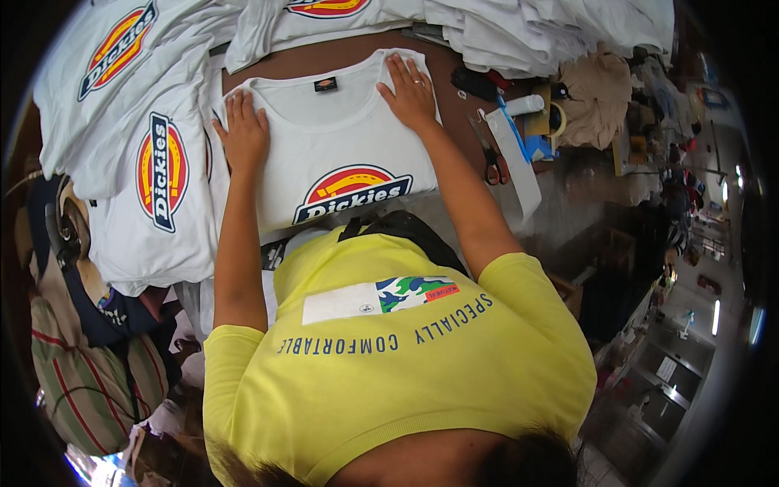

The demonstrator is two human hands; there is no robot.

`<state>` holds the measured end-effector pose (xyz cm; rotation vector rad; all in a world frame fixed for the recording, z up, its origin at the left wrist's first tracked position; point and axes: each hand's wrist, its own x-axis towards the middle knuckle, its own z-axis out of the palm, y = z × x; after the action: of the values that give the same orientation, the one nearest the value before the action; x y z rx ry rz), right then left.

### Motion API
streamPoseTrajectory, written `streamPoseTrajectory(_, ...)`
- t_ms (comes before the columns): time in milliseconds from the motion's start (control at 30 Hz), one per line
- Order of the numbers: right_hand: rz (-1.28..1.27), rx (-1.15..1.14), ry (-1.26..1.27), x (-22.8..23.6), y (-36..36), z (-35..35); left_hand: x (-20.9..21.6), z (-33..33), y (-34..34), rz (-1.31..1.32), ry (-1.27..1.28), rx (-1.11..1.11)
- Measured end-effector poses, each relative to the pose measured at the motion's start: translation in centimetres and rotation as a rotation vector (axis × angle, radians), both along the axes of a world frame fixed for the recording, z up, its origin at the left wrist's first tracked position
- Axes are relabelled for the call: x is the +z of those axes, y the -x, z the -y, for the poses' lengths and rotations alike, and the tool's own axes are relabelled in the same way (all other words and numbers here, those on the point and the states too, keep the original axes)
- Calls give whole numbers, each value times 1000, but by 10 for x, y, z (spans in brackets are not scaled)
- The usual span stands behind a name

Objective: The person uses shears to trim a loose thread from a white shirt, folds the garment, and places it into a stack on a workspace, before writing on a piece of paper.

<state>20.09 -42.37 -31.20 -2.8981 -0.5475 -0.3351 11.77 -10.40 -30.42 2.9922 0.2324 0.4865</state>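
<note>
A white T-shirt (324,130) with a red, yellow and navy chest print lies spread in front of me, its wide neckline at the far side and a small black label inside it. My left hand (245,134) rests flat on its left shoulder, fingers stretched out. On the right shoulder, by the neckline, lies my right hand (409,91), palm down with the fingers spread and a ring on one of them. The shirt's lower part hangs over the near table edge toward my body.
More printed white shirts (97,130) overlap at left, and a white pile (519,32) stands far right. Right of the shirt, on the brown table (456,114), are scissors (495,165), a white strip (515,162), a tape roll (557,118) and beige cloth (596,97). A striped bag (97,390) sits lower left.
</note>
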Motion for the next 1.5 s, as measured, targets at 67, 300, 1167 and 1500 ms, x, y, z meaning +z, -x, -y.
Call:
streamPoseTrajectory(67, -1, -2, 11, 0, -3, -2, 5, 1, -1, 53, 42, 0)
streamPoseTrajectory(300, -230, 72, -305, -6, -30, 19, 61, 38, 51, 154, 459, -285)
streamPoseTrajectory(1167, -781, -218, -408, 74, 197, 189, -208, 155, 178, -993, 42, -170)
streamPoseTrajectory(1500, -751, -220, -477, 66, 198, 185, -204, 155, 153, -958, -11, -289)
